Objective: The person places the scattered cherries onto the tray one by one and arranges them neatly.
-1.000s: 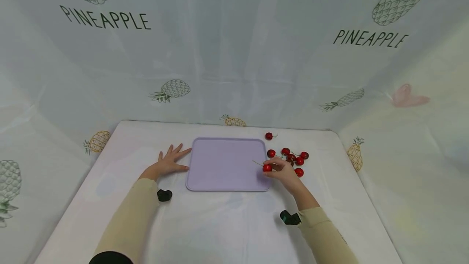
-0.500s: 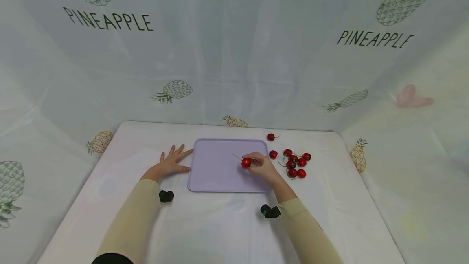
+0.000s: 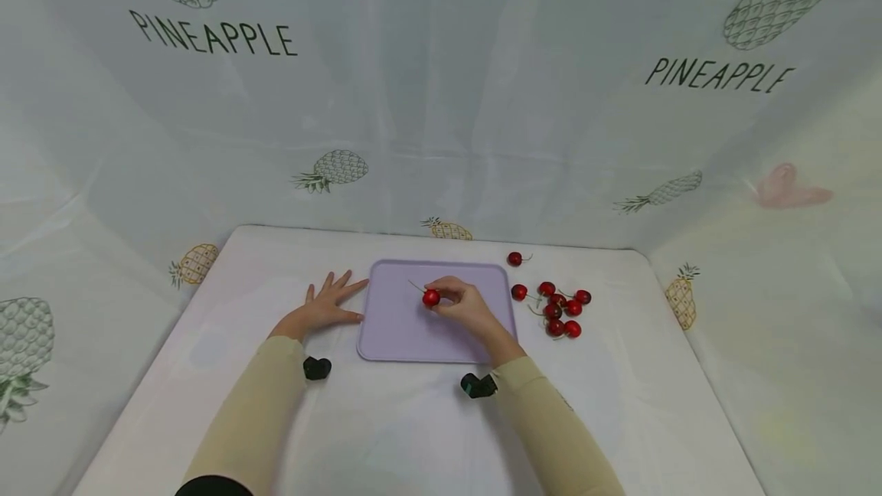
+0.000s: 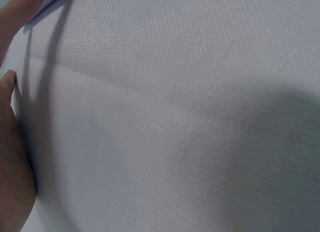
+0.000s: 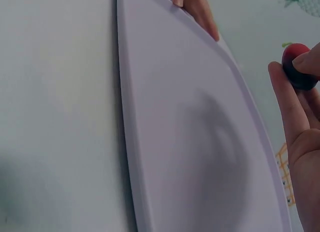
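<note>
A red cherry with a thin stem is pinched between thumb and fingers of my right hand, held over the middle of a flat lilac tray. In the right wrist view the same cherry shows at the right, above the tray, where the hand's shadow falls. My left hand lies on the table with spread fingers, its fingertips right at the tray's left rim. Only part of that hand shows along the edge of the left wrist view.
Right of the tray lies a cluster of several cherries. One more cherry sits apart near the table's back edge. A white cloth covers the table, and a pineapple-print curtain hangs behind it.
My right hand has carried the cherry leftward from the tray's right edge to over its middle, uncovering the cluster. The left hand has stayed in place beside the tray.
</note>
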`<state>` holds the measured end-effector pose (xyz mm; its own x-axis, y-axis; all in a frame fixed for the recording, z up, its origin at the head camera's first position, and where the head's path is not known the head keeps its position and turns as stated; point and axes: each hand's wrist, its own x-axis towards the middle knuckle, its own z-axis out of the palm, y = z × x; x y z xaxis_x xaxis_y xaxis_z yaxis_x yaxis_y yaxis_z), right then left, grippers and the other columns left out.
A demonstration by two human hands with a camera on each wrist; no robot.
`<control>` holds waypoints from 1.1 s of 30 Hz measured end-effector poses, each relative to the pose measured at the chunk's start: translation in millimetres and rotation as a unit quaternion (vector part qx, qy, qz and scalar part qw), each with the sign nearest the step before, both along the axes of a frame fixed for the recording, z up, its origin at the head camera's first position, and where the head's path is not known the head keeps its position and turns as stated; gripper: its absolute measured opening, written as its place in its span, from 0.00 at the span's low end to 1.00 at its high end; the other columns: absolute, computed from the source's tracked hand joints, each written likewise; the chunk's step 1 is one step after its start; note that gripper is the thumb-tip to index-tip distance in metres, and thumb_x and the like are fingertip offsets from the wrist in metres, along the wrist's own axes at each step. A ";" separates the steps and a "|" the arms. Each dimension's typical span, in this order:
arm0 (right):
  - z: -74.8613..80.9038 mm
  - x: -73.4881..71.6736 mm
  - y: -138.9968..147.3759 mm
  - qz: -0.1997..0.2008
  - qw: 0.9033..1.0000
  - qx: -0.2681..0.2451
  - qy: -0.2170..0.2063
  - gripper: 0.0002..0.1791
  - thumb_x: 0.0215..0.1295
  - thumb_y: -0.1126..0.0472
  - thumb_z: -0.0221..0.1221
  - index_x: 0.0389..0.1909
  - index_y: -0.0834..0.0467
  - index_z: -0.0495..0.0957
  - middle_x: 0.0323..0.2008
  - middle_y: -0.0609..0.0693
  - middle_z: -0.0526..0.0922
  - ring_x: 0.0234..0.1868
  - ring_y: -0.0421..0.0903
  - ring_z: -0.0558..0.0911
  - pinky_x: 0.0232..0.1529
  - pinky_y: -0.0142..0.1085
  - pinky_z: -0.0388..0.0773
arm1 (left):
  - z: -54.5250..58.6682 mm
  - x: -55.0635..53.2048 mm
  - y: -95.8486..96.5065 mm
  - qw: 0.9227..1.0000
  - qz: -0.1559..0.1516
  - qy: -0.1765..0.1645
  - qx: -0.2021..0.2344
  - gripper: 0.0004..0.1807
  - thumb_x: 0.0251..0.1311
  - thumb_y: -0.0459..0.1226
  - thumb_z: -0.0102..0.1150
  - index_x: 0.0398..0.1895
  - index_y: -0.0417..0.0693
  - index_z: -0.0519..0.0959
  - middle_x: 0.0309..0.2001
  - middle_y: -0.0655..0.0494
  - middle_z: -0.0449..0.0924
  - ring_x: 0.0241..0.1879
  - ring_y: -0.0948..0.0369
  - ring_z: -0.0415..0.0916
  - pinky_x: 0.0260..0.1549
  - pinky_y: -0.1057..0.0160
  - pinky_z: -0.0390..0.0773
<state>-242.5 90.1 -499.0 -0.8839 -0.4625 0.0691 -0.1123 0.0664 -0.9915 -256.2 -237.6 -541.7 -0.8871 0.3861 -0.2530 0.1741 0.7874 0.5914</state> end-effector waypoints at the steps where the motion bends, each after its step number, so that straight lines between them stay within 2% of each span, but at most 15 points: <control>1: -0.2 -1.4 -4.2 0.002 1.000 -0.006 0.002 0.21 0.55 0.80 0.61 0.53 0.76 0.75 0.53 0.65 0.76 0.51 0.50 0.80 0.51 0.36 0.77 | -0.7 -0.5 -0.1 1.000 0.000 -0.001 -0.001 0.47 0.58 0.56 0.63 0.77 0.54 0.55 0.77 0.40 0.34 0.72 0.36 0.20 0.60 0.30 0.19; 5: -4.7 -8.2 -21.5 -0.001 0.999 -0.031 0.012 0.21 0.53 0.82 0.62 0.51 0.78 0.76 0.51 0.68 0.76 0.48 0.49 0.82 0.49 0.37 0.79 | -2.5 -2.0 -0.6 1.000 -0.001 -0.001 -0.005 0.47 0.57 0.57 0.63 0.77 0.55 0.54 0.77 0.41 0.33 0.72 0.37 0.20 0.59 0.30 0.19; 11: -12.2 -13.8 -46.0 -0.043 0.998 -0.040 -0.035 0.21 0.52 0.81 0.64 0.50 0.73 0.78 0.52 0.63 0.79 0.48 0.49 0.84 0.42 0.32 0.80 | -0.9 -1.2 -0.7 1.000 0.003 -0.002 -0.007 0.47 0.58 0.56 0.63 0.77 0.54 0.55 0.77 0.40 0.34 0.72 0.37 0.20 0.59 0.30 0.19; 17: -48.4 -27.9 -69.0 -0.109 0.992 -0.039 -0.059 0.21 0.51 0.76 0.69 0.48 0.67 0.81 0.47 0.57 0.83 0.47 0.48 0.85 0.40 0.34 0.81 | 1.4 -0.5 1.4 1.000 0.002 0.001 -0.011 0.46 0.58 0.56 0.63 0.77 0.53 0.55 0.77 0.39 0.35 0.72 0.35 0.21 0.59 0.29 0.21; 19: -56.9 -31.4 -76.1 -0.124 0.990 -0.039 -0.059 0.20 0.51 0.74 0.70 0.47 0.65 0.82 0.44 0.56 0.85 0.45 0.47 0.85 0.42 0.35 0.81 | 1.3 -0.7 1.7 1.000 0.003 0.000 -0.009 0.47 0.58 0.56 0.63 0.76 0.53 0.55 0.77 0.39 0.35 0.72 0.35 0.21 0.59 0.29 0.21; 27: -64.4 -37.5 -95.4 -0.175 0.984 0.006 -0.019 0.18 0.50 0.70 0.72 0.44 0.61 0.85 0.37 0.50 0.85 0.38 0.42 0.82 0.38 0.32 0.80 | -6.5 -3.6 0.3 1.000 0.000 0.007 -0.009 0.47 0.57 0.58 0.63 0.76 0.55 0.56 0.77 0.40 0.35 0.72 0.36 0.21 0.59 0.29 0.21; 33: -69.9 -42.4 -105.0 -0.209 0.977 0.024 -0.023 0.16 0.48 0.66 0.74 0.41 0.57 0.87 0.31 0.46 0.82 0.33 0.39 0.75 0.33 0.30 0.74 | -8.8 -3.4 -0.9 1.000 0.001 0.008 -0.011 0.47 0.57 0.59 0.62 0.77 0.57 0.55 0.77 0.42 0.35 0.73 0.37 0.21 0.59 0.29 0.20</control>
